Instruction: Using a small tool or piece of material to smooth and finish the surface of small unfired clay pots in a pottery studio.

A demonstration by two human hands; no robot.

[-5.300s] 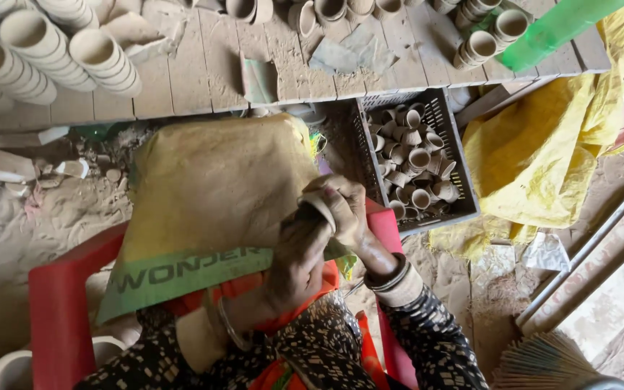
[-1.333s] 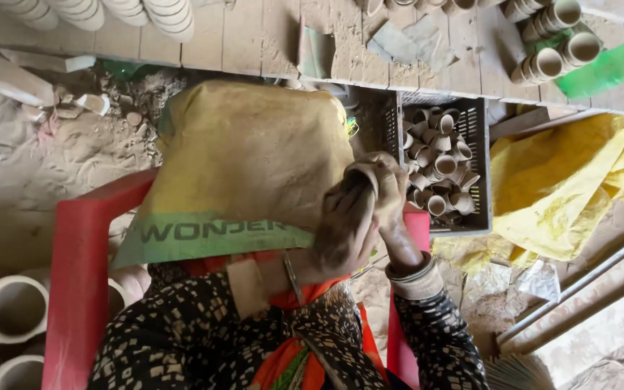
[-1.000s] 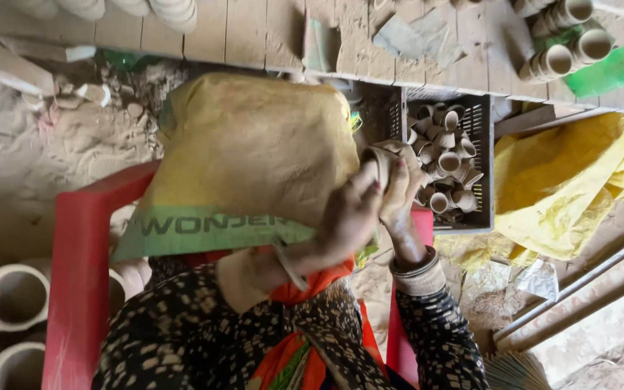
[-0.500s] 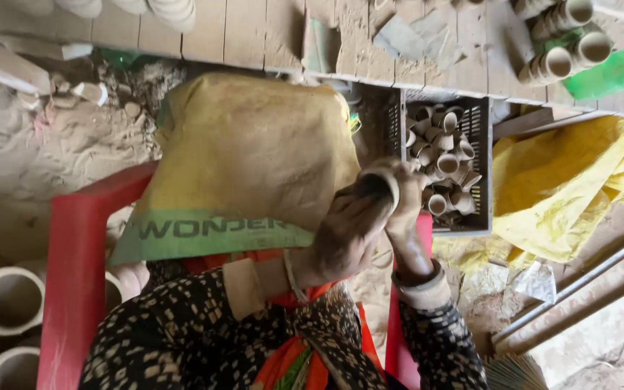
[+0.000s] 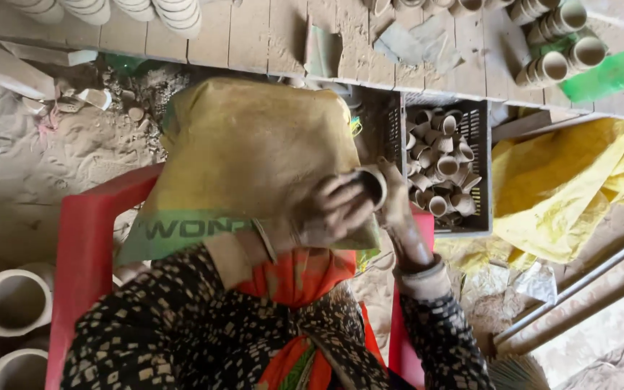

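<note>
**Small clay cup held over the lap, crate just to the right**

The yellow sack (image 5: 254, 155) covers the lap above the red chair (image 5: 84, 238); the left hand (image 5: 330, 217) has its grip closed around a small clay cup (image 5: 371, 186), mouth facing right; the right hand (image 5: 399, 209) presses the cup's far side, its fingers hidden. Squeezed unevenly, the thin wall may dent or crack; a slip could drop it onto the cups in the black crate (image 5: 482, 173).

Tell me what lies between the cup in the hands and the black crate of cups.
In the head view, only the right hand lies between the clay cup and the black crate.
</note>
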